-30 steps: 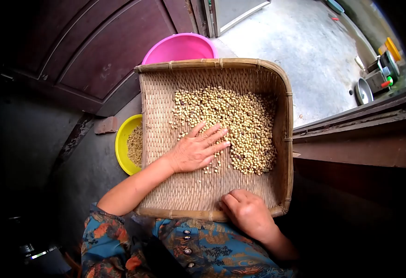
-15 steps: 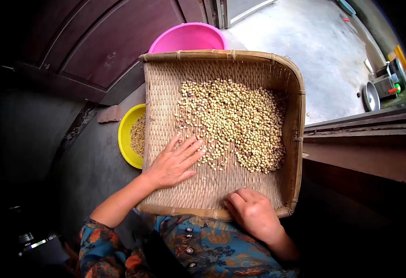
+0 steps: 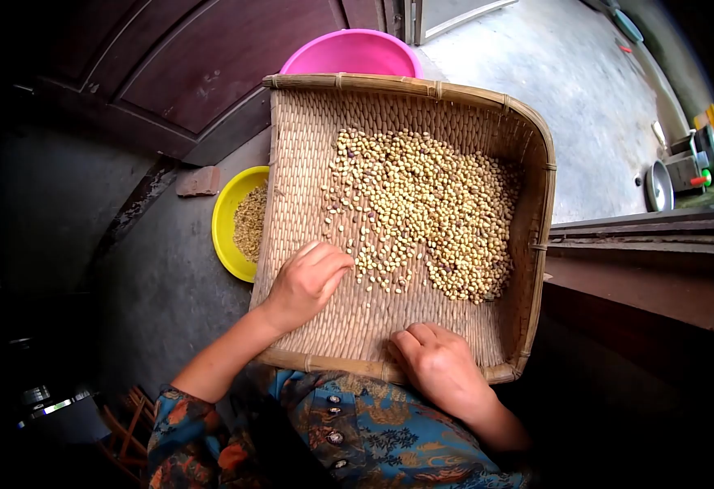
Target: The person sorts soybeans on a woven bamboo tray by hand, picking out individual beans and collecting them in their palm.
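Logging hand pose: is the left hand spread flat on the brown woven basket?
No, the left hand has its fingers curled together beside the pale yellow beans.

The bare left hand is bent at the wrist, its fingers curled and drawn in close to the thumb, the back of the hand facing up. The bare left forearm slants up to it. Right of it and closer to the body, the bare right hand is loosely fisted, knuckles up
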The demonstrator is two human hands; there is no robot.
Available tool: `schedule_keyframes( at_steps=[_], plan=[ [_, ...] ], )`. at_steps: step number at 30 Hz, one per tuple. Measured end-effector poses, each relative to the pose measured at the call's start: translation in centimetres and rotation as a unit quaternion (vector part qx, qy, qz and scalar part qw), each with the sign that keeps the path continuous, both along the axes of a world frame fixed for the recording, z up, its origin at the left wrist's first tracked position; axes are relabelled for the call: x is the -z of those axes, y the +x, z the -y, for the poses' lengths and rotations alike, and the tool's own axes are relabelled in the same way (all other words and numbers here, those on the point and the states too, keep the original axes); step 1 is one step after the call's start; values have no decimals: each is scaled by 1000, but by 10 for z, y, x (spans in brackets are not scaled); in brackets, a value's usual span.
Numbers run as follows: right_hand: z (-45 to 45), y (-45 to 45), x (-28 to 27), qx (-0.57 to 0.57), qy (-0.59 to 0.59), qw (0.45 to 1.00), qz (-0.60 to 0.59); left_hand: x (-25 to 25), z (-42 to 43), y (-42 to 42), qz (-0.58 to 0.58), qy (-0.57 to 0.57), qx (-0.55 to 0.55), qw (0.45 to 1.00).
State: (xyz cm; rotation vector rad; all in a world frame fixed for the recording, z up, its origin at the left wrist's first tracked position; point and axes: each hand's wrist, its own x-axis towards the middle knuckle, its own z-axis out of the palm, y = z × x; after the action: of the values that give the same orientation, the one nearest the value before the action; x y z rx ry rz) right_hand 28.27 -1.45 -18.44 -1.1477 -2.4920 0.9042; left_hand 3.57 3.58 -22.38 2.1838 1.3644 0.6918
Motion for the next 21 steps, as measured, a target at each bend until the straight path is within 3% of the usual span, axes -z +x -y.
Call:
schedule_keyframes(
  at_steps=[7, 13, 21],
  plan=[
    [1, -1, 2, 17, -5, 1000, -17, 6, -13, 12, -17, -1, 20, 1000],
    [0, -1, 3, 17, -2, 1000, -15, 4, -14, 23, -70, -55, -30, 996],
    [1, -1, 11, 31, 0, 999, -23, 5, -20, 25, -55, -71, -16, 996]
  ],
)
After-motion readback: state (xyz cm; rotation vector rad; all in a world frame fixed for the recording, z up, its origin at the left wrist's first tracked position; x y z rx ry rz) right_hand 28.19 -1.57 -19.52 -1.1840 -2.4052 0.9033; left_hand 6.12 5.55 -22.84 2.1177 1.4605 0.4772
